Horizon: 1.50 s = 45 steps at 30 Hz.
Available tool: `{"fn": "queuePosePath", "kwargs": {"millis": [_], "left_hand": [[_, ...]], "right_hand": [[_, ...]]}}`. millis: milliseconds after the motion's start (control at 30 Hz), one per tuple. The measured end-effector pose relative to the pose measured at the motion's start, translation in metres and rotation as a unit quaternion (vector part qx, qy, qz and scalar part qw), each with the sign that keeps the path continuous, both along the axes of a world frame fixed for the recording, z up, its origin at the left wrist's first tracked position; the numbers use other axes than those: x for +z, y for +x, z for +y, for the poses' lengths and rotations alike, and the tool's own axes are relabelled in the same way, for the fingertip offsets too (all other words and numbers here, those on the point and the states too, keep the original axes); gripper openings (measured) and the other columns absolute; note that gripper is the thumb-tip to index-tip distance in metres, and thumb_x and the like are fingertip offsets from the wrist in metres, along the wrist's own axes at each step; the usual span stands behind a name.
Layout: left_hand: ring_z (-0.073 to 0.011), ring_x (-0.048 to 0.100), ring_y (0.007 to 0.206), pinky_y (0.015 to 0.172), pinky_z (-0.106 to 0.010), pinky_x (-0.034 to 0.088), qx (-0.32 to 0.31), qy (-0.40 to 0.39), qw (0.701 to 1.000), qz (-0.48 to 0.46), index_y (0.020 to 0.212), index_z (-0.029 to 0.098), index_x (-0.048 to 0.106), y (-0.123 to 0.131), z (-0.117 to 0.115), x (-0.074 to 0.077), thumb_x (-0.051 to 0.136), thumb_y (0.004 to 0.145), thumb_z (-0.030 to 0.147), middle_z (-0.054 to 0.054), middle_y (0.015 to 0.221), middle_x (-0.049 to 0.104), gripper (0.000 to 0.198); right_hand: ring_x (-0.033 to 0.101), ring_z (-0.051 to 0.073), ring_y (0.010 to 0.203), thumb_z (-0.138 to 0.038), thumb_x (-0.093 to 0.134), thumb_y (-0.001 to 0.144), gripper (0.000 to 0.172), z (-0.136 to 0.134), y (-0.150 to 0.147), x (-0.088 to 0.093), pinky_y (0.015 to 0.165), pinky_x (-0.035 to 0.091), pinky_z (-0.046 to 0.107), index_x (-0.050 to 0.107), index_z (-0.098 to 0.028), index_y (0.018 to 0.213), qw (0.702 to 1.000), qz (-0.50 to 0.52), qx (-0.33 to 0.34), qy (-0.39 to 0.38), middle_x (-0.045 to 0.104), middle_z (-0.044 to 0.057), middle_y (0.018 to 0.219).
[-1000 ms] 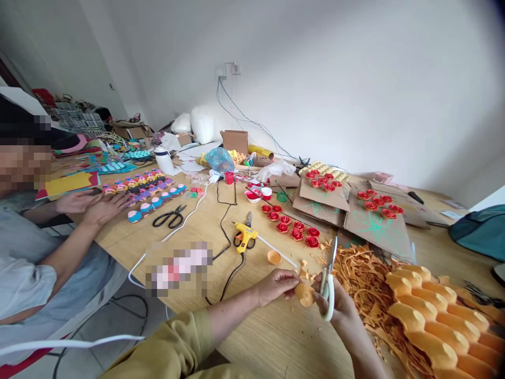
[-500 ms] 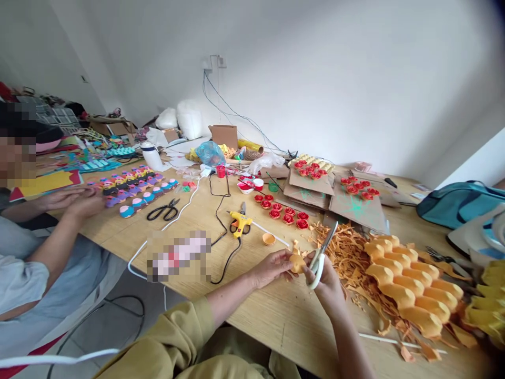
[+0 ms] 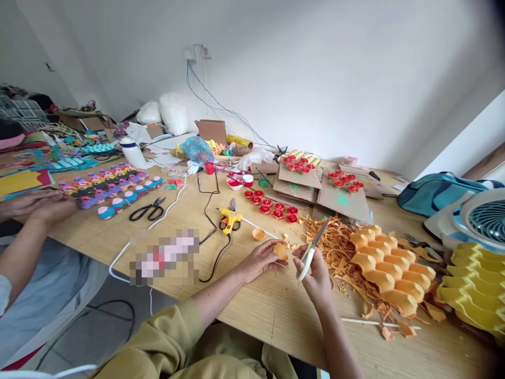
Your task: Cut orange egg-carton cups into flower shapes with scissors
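Note:
Between the fingers of my left hand point(image 3: 258, 261) is a small orange egg-carton cup point(image 3: 280, 251), held just above the table. My right hand point(image 3: 316, 279) grips white-handled scissors point(image 3: 305, 262), their blades pointing up and away from me, a little to the right of the cup. Beyond my hands a trimmed orange cup point(image 3: 259, 234) rests on the wood. Right of the scissors lies a heap of orange cut strips point(image 3: 329, 239), beside a stack of orange egg-carton trays point(image 3: 389, 268).
A yellow glue gun point(image 3: 229, 221) with a black cord lies left of my hands. Red paper roses point(image 3: 278, 213) stand behind, near cardboard sheets point(image 3: 343, 202). Yellow trays point(image 3: 473, 284) and a fan point(image 3: 485, 218) are at right. A co-worker's hands point(image 3: 51, 208) are at far left.
The view has turned to the right, so the scene shifts left and more of the fan and yellow trays shows. The scissors have drawn apart from the cup; scraps lie beyond it.

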<state>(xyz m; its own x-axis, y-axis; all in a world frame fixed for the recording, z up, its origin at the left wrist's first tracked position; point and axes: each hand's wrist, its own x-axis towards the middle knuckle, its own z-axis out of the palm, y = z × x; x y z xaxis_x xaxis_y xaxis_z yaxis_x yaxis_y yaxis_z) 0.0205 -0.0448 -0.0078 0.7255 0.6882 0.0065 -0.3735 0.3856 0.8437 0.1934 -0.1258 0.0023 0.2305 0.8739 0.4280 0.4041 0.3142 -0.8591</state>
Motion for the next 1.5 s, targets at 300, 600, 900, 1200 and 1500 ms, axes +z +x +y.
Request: {"fn": "queuePosePath", "kwargs": {"millis": [300,600,900,1200,1500], "left_hand": [[-0.0177,0.069,0.090,0.080,-0.028,0.052,0.047,0.007,0.999,-0.009,0.118,0.020,0.060,-0.005,0.005,0.002,0.080,0.074,0.027,-0.007,0.109,0.065,0.049],[-0.0174,0.068,0.088,0.079,-0.030,0.053,0.084,0.053,0.995,-0.001,0.119,0.021,0.060,-0.006,0.006,-0.001,0.080,0.074,0.032,-0.007,0.116,0.063,0.050],[-0.0154,0.064,0.089,0.077,-0.030,0.055,0.111,0.100,0.988,0.025,0.115,0.019,0.059,-0.004,0.006,-0.001,0.080,0.074,0.029,-0.005,0.110,0.059,0.047],[-0.0147,0.065,0.085,0.074,-0.028,0.054,0.099,0.081,0.991,0.028,0.113,0.020,0.059,-0.004,0.004,-0.002,0.083,0.071,0.030,-0.006,0.110,0.061,0.050],[-0.0133,0.065,0.079,0.074,-0.030,0.054,0.079,0.074,0.994,0.012,0.112,0.019,0.061,-0.003,0.005,-0.007,0.087,0.066,0.034,-0.006,0.110,0.061,0.055]], "right_hand": [[0.048,0.015,0.067,-0.031,0.062,0.083,0.014,-0.014,0.012,-0.004,0.064,0.039,0.027,0.052,-0.021,0.082,0.985,-0.170,0.006,-0.031,0.054,-0.002,0.074],[0.049,0.014,0.059,-0.031,0.057,0.086,0.019,-0.014,0.012,-0.003,0.063,0.037,0.027,0.047,-0.023,0.072,0.948,-0.311,0.021,-0.066,0.055,-0.003,0.065],[0.057,0.018,0.070,-0.028,0.056,0.085,0.010,-0.013,0.007,-0.005,0.072,0.039,0.031,0.048,-0.023,0.080,0.935,-0.346,0.050,-0.063,0.062,0.001,0.077],[0.056,0.018,0.069,-0.029,0.055,0.086,0.014,-0.013,0.006,-0.006,0.074,0.041,0.032,0.047,-0.024,0.077,0.935,-0.346,0.056,-0.055,0.060,0.000,0.074],[0.054,0.019,0.063,-0.035,0.056,0.090,0.021,-0.013,0.011,-0.017,0.069,0.042,0.031,0.050,-0.025,0.073,0.942,-0.328,0.064,-0.037,0.059,0.000,0.066]]}}
